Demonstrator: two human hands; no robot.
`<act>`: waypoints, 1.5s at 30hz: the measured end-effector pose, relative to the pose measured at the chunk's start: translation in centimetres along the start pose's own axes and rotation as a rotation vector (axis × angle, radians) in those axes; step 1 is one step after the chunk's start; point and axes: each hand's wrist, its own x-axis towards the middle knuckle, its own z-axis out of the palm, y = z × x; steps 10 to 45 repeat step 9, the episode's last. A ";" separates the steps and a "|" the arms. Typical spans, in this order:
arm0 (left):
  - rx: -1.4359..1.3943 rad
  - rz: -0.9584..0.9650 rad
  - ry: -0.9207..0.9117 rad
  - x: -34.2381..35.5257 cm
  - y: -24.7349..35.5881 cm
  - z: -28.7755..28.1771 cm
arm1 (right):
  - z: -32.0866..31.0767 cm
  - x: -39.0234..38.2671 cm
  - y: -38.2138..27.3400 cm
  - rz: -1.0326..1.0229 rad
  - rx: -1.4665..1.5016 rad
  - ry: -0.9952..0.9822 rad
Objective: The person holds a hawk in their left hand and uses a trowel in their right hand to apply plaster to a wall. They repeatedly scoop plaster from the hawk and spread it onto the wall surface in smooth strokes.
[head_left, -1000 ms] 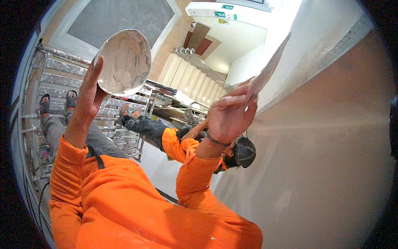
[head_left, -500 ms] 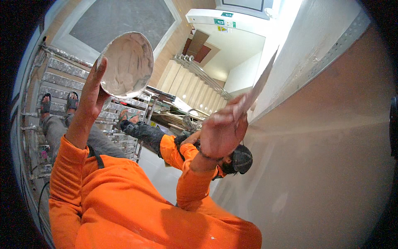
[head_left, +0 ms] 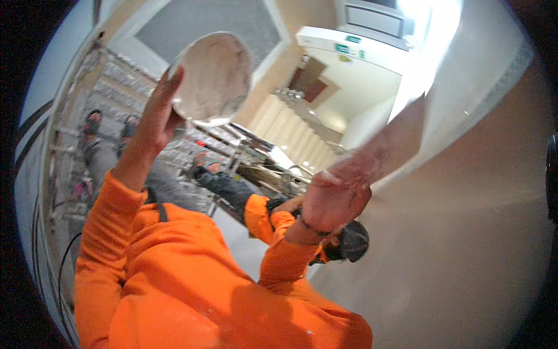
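My left hand (head_left: 156, 119) is closed round the side of a round bowl (head_left: 214, 78), thumb at its rim. The bowl is tilted so that its inside shows, coated with pale beige filler paste. To the right, my raised right hand (head_left: 336, 200) grips a wide-bladed putty knife (head_left: 401, 136). Its blade extends up and right to the white wall edge (head_left: 459, 110); motion blurs it, and I cannot tell whether it touches. The handle is hidden in my fingers. Pale smears mark the right hand.
Below stands a co-worker in orange with a dark cap (head_left: 353, 241), close behind my right forearm. Under my feet is a paint-spattered slatted platform (head_left: 116, 87). A perforated metal corner strip (head_left: 508, 72) runs along the wall's edge, above a large beige wall surface (head_left: 453, 256).
The putty knife has turned, so its blade now shows broad side on and lies farther right. Both hands and the bowl appear farther right in the view, as does the background.
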 end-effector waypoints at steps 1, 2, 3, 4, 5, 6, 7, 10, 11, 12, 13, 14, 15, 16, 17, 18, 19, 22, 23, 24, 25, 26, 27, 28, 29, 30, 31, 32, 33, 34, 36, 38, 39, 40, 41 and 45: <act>0.001 0.015 0.007 -0.7 0.2 0.1 | -1.3 0.0 -0.3 0.002 -0.235 0.021; 0.004 0.030 0.008 -1.3 0.5 0.4 | -2.6 0.0 -0.7 0.007 -0.469 0.041; 0.000 0.050 -0.022 -1.9 1.0 1.0 | -4.0 0.5 -1.0 -0.046 -0.782 0.047; 0.046 0.074 -0.005 -3.1 1.8 2.0 | -4.6 1.1 -1.5 -0.046 -0.963 0.045; 0.056 0.093 -0.027 -3.7 1.9 2.5 | -5.0 1.8 -1.9 -0.047 -1.142 0.039; 0.066 0.102 -0.056 -3.6 1.9 3.0 | -4.4 2.8 -2.5 -0.003 -1.194 0.035; 0.121 0.104 -0.049 -4.0 2.2 3.7 | -3.8 3.8 -3.0 0.043 -1.245 0.028; 0.224 0.107 -0.043 -4.7 2.9 5.2 | -3.0 5.5 -4.1 0.379 -1.277 -0.010; 0.224 0.107 -0.043 -4.7 2.9 5.2 | -3.0 5.5 -4.1 0.379 -1.277 -0.010; 0.224 0.107 -0.043 -4.7 2.9 5.2 | -3.0 5.5 -4.1 0.379 -1.277 -0.010; 0.224 0.107 -0.043 -4.7 2.9 5.2 | -3.0 5.5 -4.1 0.379 -1.277 -0.010; 0.224 0.107 -0.043 -4.7 2.9 5.2 | -3.0 5.5 -4.1 0.379 -1.277 -0.010; 0.224 0.107 -0.043 -4.7 2.9 5.2 | -3.0 5.5 -4.1 0.379 -1.277 -0.010; 0.224 0.107 -0.043 -4.7 2.9 5.2 | -3.0 5.5 -4.1 0.379 -1.277 -0.010; 0.224 0.107 -0.043 -4.7 2.9 5.2 | -3.0 5.5 -4.1 0.379 -1.277 -0.010; 0.224 0.107 -0.043 -4.7 2.9 5.2 | -3.0 5.5 -4.1 0.379 -1.277 -0.010; 0.224 0.107 -0.043 -4.7 2.9 5.2 | -3.0 5.5 -4.1 0.379 -1.277 -0.010; 0.224 0.107 -0.043 -4.7 2.9 5.2 | -3.0 5.5 -4.1 0.379 -1.277 -0.010; 0.224 0.107 -0.043 -4.7 2.9 5.2 | -3.0 5.5 -4.1 0.379 -1.277 -0.010; 0.224 0.107 -0.043 -4.7 2.9 5.2 | -3.0 5.5 -4.1 0.379 -1.277 -0.010; 0.224 0.107 -0.043 -4.7 2.9 5.2 | -3.0 5.5 -4.1 0.379 -1.277 -0.010; 0.224 0.107 -0.043 -4.7 2.9 5.2 | -3.0 5.5 -4.1 0.379 -1.277 -0.010; 0.224 0.107 -0.043 -4.7 2.9 5.2 | -3.0 5.5 -4.1 0.379 -1.277 -0.010; 0.224 0.107 -0.043 -4.7 2.9 5.2 | -3.0 5.5 -4.1 0.379 -1.277 -0.010; 0.224 0.107 -0.043 -4.7 2.9 5.2 | -3.0 5.5 -4.1 0.379 -1.277 -0.010; 0.224 0.107 -0.043 -4.7 2.9 5.2 | -3.0 5.5 -4.1 0.379 -1.277 -0.010; 0.224 0.107 -0.043 -4.7 2.9 5.2 | -3.0 5.5 -4.1 0.379 -1.277 -0.010; 0.224 0.107 -0.043 -4.7 2.9 5.2 | -3.0 5.5 -4.1 0.379 -1.277 -0.010; 0.224 0.107 -0.043 -4.7 2.9 5.2 | -3.0 5.5 -4.1 0.379 -1.277 -0.010; 0.224 0.107 -0.043 -4.7 2.9 5.2 | -3.0 5.5 -4.1 0.379 -1.277 -0.010; 0.224 0.107 -0.043 -4.7 2.9 5.2 | -3.0 5.5 -4.1 0.379 -1.277 -0.010; 0.224 0.107 -0.043 -4.7 2.9 5.2 | -3.0 5.5 -4.1 0.379 -1.277 -0.010; 0.224 0.107 -0.043 -4.7 2.9 5.2 | -3.0 5.5 -4.1 0.379 -1.277 -0.010; 0.224 0.107 -0.043 -4.7 2.9 5.2 | -3.0 5.5 -4.1 0.379 -1.277 -0.010; 0.224 0.107 -0.043 -4.7 2.9 5.2 | -3.0 5.5 -4.1 0.379 -1.277 -0.010; 0.224 0.107 -0.043 -4.7 2.9 5.2 | -3.0 5.5 -4.1 0.379 -1.277 -0.010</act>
